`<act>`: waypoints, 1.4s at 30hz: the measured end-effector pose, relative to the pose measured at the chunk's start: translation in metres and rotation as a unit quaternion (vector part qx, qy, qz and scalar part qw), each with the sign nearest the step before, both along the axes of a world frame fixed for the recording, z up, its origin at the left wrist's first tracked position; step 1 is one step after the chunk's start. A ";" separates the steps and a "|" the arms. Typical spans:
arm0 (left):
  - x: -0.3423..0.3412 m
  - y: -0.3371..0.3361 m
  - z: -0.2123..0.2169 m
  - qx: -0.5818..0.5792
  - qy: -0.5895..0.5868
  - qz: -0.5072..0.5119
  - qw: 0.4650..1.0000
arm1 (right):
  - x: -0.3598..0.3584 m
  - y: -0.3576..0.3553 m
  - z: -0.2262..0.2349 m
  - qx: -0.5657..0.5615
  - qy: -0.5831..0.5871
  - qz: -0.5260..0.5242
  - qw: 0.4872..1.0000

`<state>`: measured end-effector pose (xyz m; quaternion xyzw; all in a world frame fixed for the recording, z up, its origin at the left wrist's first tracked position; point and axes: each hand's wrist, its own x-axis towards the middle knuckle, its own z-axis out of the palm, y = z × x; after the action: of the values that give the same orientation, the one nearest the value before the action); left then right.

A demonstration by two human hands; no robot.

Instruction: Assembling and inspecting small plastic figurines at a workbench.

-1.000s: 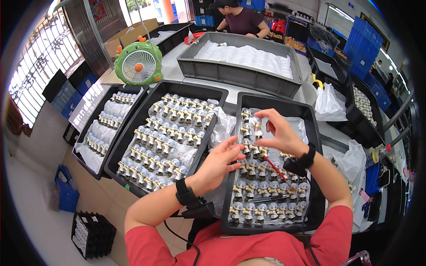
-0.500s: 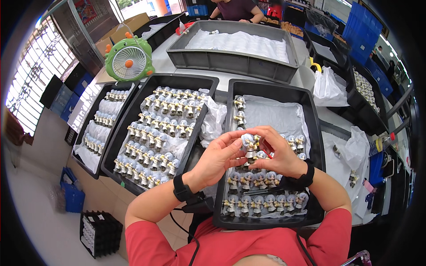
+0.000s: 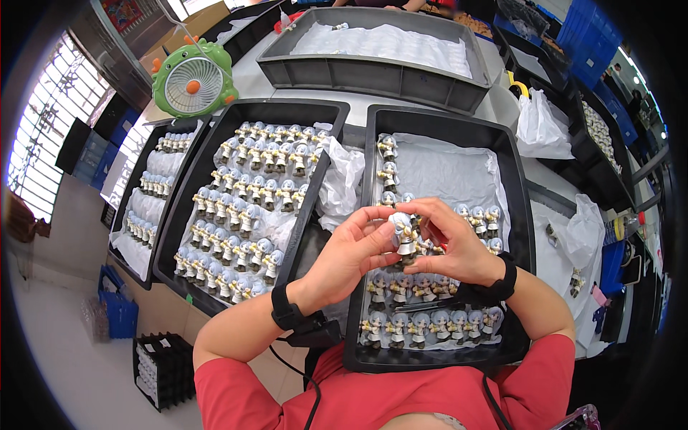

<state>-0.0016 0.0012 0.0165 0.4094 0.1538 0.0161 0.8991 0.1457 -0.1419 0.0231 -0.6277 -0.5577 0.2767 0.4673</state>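
Figurine (image 3: pixel 403 233) sits between both hands, held up over the near black tray (image 3: pixel 517 236). Left hand (image 3: pixel 349 252) grip: thumb and fingers pinched on the figurine's left side. Right hand (image 3: pixel 453 244) grip: fingers curled over the top and right of it, clamped on the same piece. Figurine is small, pale blue-grey hair, white body, roughly upright.

Below and behind the grips: rows of the same figurines (image 3: pixel 423 326) standing in the tray on a white liner (image 3: pixel 451 172), packed toward the person, sparse toward the far end. A short column of them runs up the tray's left edge, just beyond the left grip.

Left of the left grip: second black tray (image 3: pixel 188 208), nearly full of figurines laid in slanted rows. Crumpled white plastic (image 3: pixel 340 179) spills between the two trays. Further left, a third tray (image 3: pixel 123 215) with fewer pieces.

Both wrists carry black bands (image 3: pixel 285 312); a cable runs from the left one down toward the red shirt (image 3: pixel 358 394).

Far from the grips: a grey bin (image 3: pixel 337 68) with a white liner, a green desk fan (image 3: pixel 192 79) at the far left of the surface, white bags (image 3: pixel 541 129) to the right.
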 end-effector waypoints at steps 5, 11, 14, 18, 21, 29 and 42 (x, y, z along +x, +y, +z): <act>-0.001 -0.006 -0.003 0.091 0.007 0.015 0.996 | -0.005 -0.001 -0.004 0.067 -0.113 0.005 0.991; -0.002 -0.006 -0.001 0.032 0.004 0.016 0.999 | -0.008 -0.002 -0.001 0.064 -0.124 0.002 0.990; -0.003 -0.005 0.003 0.008 0.005 0.012 1.000 | -0.009 -0.003 0.004 0.039 -0.096 0.002 0.995; -0.003 -0.017 0.007 0.194 -0.029 0.042 0.980 | -0.011 -0.003 0.002 0.086 -0.159 -0.004 0.984; -0.002 -0.017 0.007 0.233 -0.023 0.040 0.971 | -0.014 -0.004 0.004 0.098 -0.160 -0.040 0.981; 0.000 -0.011 0.001 0.012 -0.039 -0.013 0.999 | -0.011 -0.005 0.006 0.176 -0.224 -0.049 0.957; 0.001 -0.005 -0.001 -0.046 -0.052 -0.053 0.996 | -0.011 -0.005 0.000 0.115 -0.147 -0.067 0.980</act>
<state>-0.0002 -0.0037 0.0155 0.3741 0.0857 -0.0175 0.9233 0.1351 -0.1465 0.0235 -0.6393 -0.6053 0.0831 0.4669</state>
